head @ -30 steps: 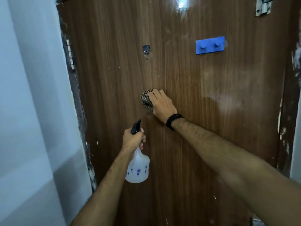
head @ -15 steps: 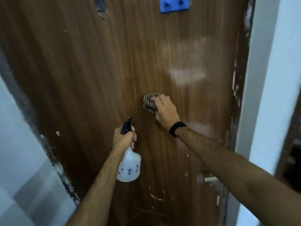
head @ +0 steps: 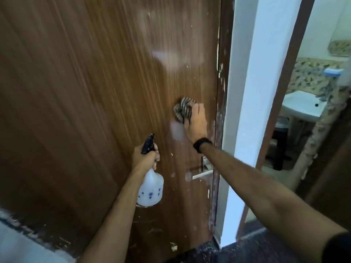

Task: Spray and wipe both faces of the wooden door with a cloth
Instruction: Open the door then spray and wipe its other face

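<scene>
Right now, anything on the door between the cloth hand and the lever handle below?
Head view: only bare door face lies between the right hand, pressing the cloth, and the lever handle; its forearm crosses in front.

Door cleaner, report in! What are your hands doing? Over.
Left hand grips spray bottle. Right hand presses cloth on door. Handle just below.
</scene>
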Available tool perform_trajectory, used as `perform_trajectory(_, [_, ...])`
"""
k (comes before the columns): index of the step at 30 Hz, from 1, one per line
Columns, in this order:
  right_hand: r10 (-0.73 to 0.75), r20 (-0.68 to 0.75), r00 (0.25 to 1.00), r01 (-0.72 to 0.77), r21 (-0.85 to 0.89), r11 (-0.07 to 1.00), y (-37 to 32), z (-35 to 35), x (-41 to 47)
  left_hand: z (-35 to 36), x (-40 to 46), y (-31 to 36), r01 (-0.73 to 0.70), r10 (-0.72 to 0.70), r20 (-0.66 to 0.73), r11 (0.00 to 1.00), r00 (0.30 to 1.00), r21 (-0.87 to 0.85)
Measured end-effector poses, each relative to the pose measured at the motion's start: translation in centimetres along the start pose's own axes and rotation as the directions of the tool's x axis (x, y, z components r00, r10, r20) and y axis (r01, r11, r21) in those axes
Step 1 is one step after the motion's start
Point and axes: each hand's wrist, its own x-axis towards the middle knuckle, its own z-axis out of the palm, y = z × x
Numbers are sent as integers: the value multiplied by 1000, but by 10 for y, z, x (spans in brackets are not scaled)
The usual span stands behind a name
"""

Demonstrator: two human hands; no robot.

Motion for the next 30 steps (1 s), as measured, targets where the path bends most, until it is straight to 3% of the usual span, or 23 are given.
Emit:
perform_trajectory(3, [-10,-175,985,6,-28,1000,22,-13,20,33,3,-11,31,-32,26,999,999,30])
perform_trajectory(5, [12,-206,979,-24,-55,998,44,-7,8,60,3,-19,51,-54,46,997,998,65])
perform_trajectory(10, [279,-3,960,-279,-5,960,109,22,-86,119,-6,-43,122,-135,56,974,989,191])
perform_trajectory(14, [234,46,971,-236,46,971,130,15,-92,146,-9,-37,146,-169,89,965,982,217])
perform_trajectory(19, [181,-185,966,-162,115,980,119,-13,-21,165,4,0,54,-74,106,983,992,176])
perform_trajectory(21, [144,-212,967,-123,109,986,125,-14,-10,170,13,15,26,-44,100,985,994,168])
perform_trajectory(24, [181,-102,978,-176,60,983,140,-4,-43,175,16,25,15,-36,122,986,992,168])
perform_trajectory(28, [474,73,878,-475,4,880,160,8,-112,177,16,14,39,-84,220,979,972,200])
perform_trajectory(30, [490,79,868,-493,14,870,162,8,-119,177,18,7,44,-92,244,980,965,192])
